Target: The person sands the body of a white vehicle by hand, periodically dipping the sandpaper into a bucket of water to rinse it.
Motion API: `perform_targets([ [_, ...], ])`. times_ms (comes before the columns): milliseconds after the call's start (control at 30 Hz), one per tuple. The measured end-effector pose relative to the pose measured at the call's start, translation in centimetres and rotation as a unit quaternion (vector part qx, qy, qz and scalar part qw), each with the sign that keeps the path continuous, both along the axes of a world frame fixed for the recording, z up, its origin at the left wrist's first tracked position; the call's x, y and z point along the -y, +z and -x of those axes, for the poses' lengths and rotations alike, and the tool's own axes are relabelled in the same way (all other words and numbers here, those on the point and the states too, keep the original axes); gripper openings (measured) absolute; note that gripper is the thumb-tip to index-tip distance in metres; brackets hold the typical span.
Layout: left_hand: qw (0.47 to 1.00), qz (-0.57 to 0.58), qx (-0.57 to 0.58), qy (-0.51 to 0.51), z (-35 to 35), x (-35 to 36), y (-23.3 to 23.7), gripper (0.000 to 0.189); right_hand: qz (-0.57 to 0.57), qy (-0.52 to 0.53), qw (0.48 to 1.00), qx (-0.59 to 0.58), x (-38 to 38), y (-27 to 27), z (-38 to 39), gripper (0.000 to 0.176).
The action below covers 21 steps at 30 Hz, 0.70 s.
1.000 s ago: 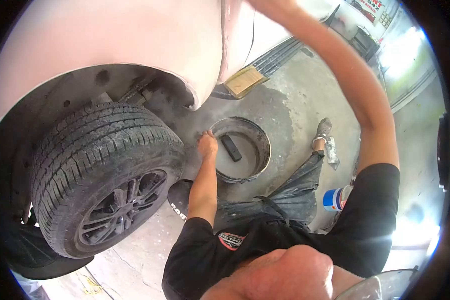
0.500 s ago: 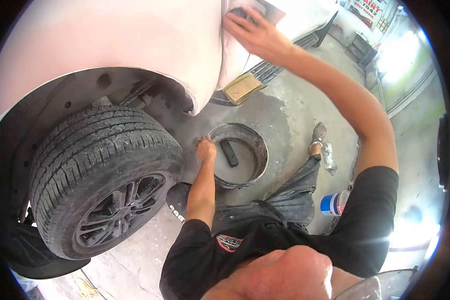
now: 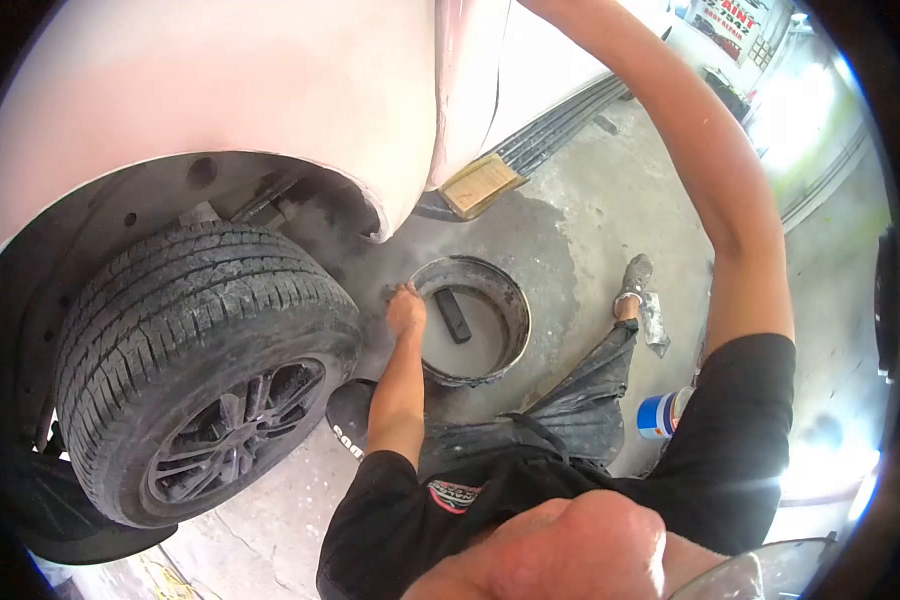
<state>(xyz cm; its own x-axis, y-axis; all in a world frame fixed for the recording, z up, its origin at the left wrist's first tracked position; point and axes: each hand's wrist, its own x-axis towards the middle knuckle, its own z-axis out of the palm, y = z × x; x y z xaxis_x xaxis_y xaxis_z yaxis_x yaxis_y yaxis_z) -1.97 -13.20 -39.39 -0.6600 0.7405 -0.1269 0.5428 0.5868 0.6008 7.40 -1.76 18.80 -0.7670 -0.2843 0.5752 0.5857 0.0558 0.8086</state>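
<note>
My left hand (image 3: 405, 308) is closed, fingers curled, at the left rim of a round, grimy bucket (image 3: 523, 330). Whatever those fingers hold, if anything, is too small to make out. Inside the bucket, a black rectangular block (image 3: 453, 316) lies in cloudy grey liquid. My right arm reaches up over the vehicle's side and leaves the picture at the top edge, so its hand is hidden. Below that arm is the pale pink and white body panel (image 3: 270, 80) with a wheel arch.
A large tire (image 3: 210, 300) on a dark alloy wheel stands at left. A brown cardboard-like box (image 3: 480, 187) sits by the running board (image 3: 560, 125). Near my leg stands a blue and white can (image 3: 660, 414). Wet patches darken the concrete floor (image 3: 590, 200).
My right hand, earlier pressing a dark pad on the panel edge, has moved up out of view. The view has shifted slightly; my left hand stays by the bucket rim.
</note>
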Motion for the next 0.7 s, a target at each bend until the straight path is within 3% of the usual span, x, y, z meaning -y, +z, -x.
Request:
perform_targets([
  [33, 1.000, 0.007, 0.003, -0.009, 0.3, 0.2, 0.0, 0.040, -0.027, 0.001, 0.999, -0.028, -0.1, 0.2, 0.3, 0.031],
  [67, 1.000, 0.010, 0.006, -0.018, 0.5, 0.1, 0.4, 0.040, 0.115, -0.039, 0.992, -0.019, -2.9, -3.4, 0.6, 0.042],
  [167, 1.000, -0.019, -0.003, 0.001, 0.0, 0.2, 0.7, 0.040, 0.030, -0.072, 0.982, 0.172, 0.4, -10.6, -3.6, 0.053],
  [233, 1.000, -0.020, -0.014, -0.004, 0.1, 0.2, 0.4, 0.041, 0.090, 0.011, 0.983, 0.157, -1.4, -8.5, -3.4, 0.054],
  [300, 1.000, -0.019, -0.013, -0.008, -0.2, 0.6, 0.3, 0.042, 0.141, 0.084, 0.986, 0.026, -1.5, -1.8, -0.6, 0.031],
  [333, 1.000, -0.020, -0.009, -0.008, -0.1, 0.8, 1.0, 0.042, 0.019, 0.009, 0.999, 0.035, 0.3, 0.8, -0.7, 0.034],
  [367, 1.000, -0.024, -0.003, -0.006, 0.1, 0.7, 1.3, 0.042, 0.019, 0.019, 0.999, 0.021, -0.2, 0.2, -0.6, 0.035],
  [433, 1.000, -0.019, -0.015, -0.010, 0.5, 0.3, 0.1, 0.042, 0.016, 0.040, 0.999, -0.009, -1.1, -2.2, -0.3, 0.037],
  [467, 1.000, -0.020, -0.017, -0.012, 0.3, 0.1, -0.2, 0.042, 0.152, -0.025, 0.988, 0.015, -1.0, -5.5, -0.6, 0.041],
  [500, 1.000, -0.015, -0.005, -0.009, 0.0, -0.1, 0.3, 0.043, 0.190, 0.032, 0.978, 0.085, -2.2, -10.1, -2.2, 0.040],
  [567, 1.000, 0.002, 0.012, -0.005, -0.1, 0.7, 1.8, 0.043, 0.056, 0.027, 0.985, 0.161, -2.9, -14.8, -4.0, 0.055],
  [633, 1.000, -0.014, 0.009, 0.004, 0.1, 0.2, 1.6, 0.043, 0.167, 0.011, 0.968, 0.185, -0.6, -9.7, -2.5, 0.039],
  [667, 1.000, -0.016, 0.008, 0.005, -0.2, 0.3, 1.2, 0.043, 0.158, 0.016, 0.981, 0.108, -3.0, -7.6, -1.5, 0.038],
  [700, 1.000, -0.015, 0.014, 0.000, -0.5, 0.5, 1.1, 0.043, 0.138, 0.051, 0.987, 0.065, -0.7, -4.2, -1.5, 0.038],
])
